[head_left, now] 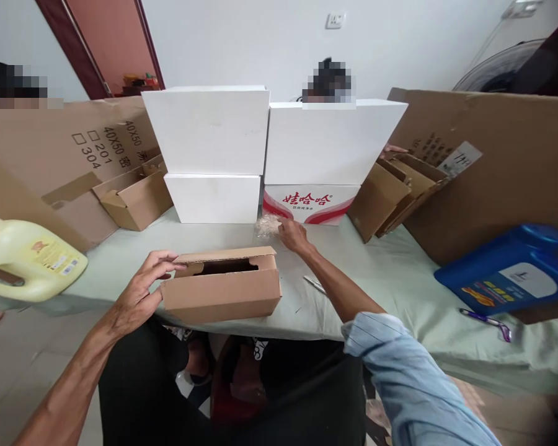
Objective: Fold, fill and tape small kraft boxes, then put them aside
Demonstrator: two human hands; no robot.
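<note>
A small brown cardboard box [223, 298] lies at the table's front edge, a dark gap showing along its top between the flaps. My left hand [142, 288] grips its left end, fingers over the top edge and thumb against the side. Farther back, my right hand [294, 236] is closed, its fingertips on a wad of crumpled, see-through plastic [267, 226]. That wad lies in front of the white boxes, beside a white box with red print [311, 205]. What exactly the right fingers pinch is partly hidden. A thin pale tool [314, 284] lies under my right forearm.
Stacked white boxes [204, 133] form a wall across the table [381, 279]. Large cardboard panels [502, 161] stand at both sides. A yellow jug [37, 260] is left; a blue jug [506, 272] and purple razor-like item [486, 323] are right. Another person's hand [393, 150] touches folded cardboard.
</note>
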